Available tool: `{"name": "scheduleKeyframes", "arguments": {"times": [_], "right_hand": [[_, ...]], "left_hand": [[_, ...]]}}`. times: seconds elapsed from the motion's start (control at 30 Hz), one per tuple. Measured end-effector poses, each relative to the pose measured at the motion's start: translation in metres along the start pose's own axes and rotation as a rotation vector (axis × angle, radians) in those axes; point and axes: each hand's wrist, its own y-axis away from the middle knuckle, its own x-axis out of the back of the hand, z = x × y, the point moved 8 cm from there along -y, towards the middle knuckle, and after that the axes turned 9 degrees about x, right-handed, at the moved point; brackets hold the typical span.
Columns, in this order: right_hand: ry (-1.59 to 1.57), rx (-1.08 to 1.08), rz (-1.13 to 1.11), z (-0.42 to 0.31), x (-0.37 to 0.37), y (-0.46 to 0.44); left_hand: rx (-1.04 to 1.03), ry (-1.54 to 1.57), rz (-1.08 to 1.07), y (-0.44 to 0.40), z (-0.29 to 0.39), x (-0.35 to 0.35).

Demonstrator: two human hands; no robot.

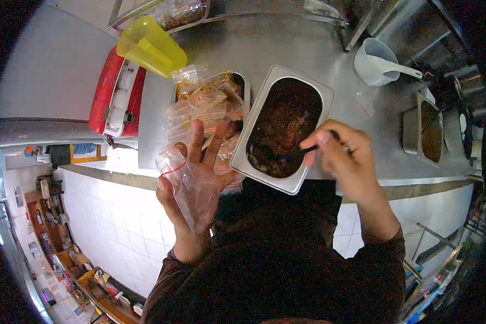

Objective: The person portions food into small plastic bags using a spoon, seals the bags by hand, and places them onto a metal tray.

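Observation:
A small clear zip-lock bag (191, 195) with a red seal line lies across my left hand (202, 156), near the thumb. The fingers of that hand are spread, and the bag looks flat. My right hand (344, 154) is closed round the handle of a black utensil (294, 155), whose far end is hidden in dark, moist food (286, 116). This food fills the lower part of a deep steel pan (322, 96) at the counter's front edge. Beyond my left hand, several filled clear bags (200, 108) are heaped over another steel pan (247, 81).
A yellow plastic jug (151, 47) lies tilted behind the bags, beside a red case (103, 97) with white items. A white measuring jug (373, 62) stands at the back right of the steel counter (302, 43). Another steel pan (413, 129) with brownish contents sits at far right.

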Motion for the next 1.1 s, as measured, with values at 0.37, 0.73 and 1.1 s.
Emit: {"name": "scheduleKeyframes", "arguments": {"times": [0.37, 0.73, 1.1], "right_hand": [[-0.139, 0.002, 0.439, 0.026, 0.068, 0.025], [-0.272, 0.014, 0.623, 0.021, 0.097, 0.033], [-0.385, 0.366, 0.620, -0.087, 0.120, 0.005]], "left_hand": [[-0.013, -0.217, 0.054, 0.002, 0.004, -0.011], [-0.451, -0.715, 0.089, 0.013, 0.050, -0.022], [-0.521, -1.189, 0.140, -0.017, 0.052, -0.071]]}}
